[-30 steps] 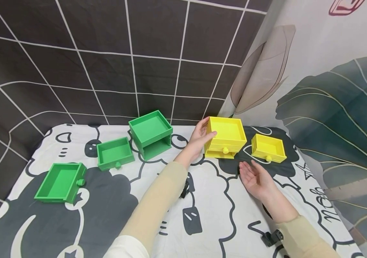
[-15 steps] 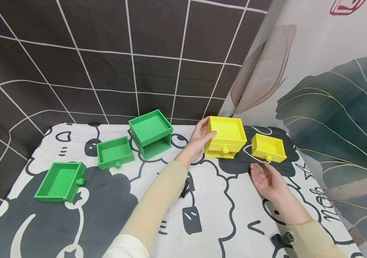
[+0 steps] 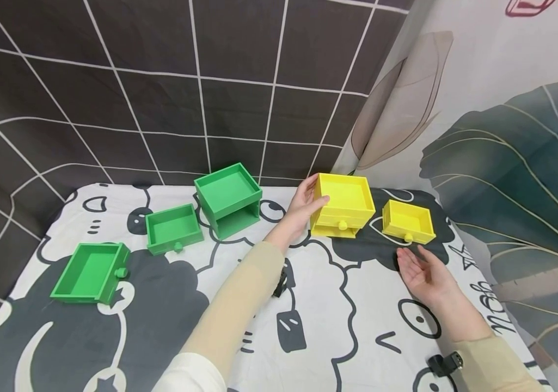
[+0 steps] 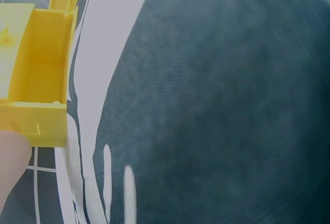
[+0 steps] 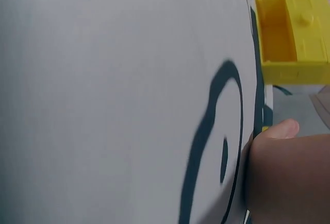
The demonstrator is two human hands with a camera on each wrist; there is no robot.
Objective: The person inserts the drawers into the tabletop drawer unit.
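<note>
My left hand grips the left side of a small yellow cabinet, its thumb over the front left edge. One knobbed drawer sits in the cabinet's upper slot; the slot below is hollow, as the left wrist view and right wrist view also show. To the right, a loose yellow drawer lies on the cloth with its knob towards me. Just in front of that drawer is my right hand, palm turned up, fingers relaxed, holding nothing and apart from the drawer.
A green cabinet with a hollow lower slot stands left of the yellow one. Two loose green drawers lie further left, one nearer and one farther out. A dark gridded curtain hangs behind the patterned cloth.
My right hand has moved rightward, from in front of the yellow cabinet to in front of the loose yellow drawer. The left hand keeps its hold on the cabinet.
</note>
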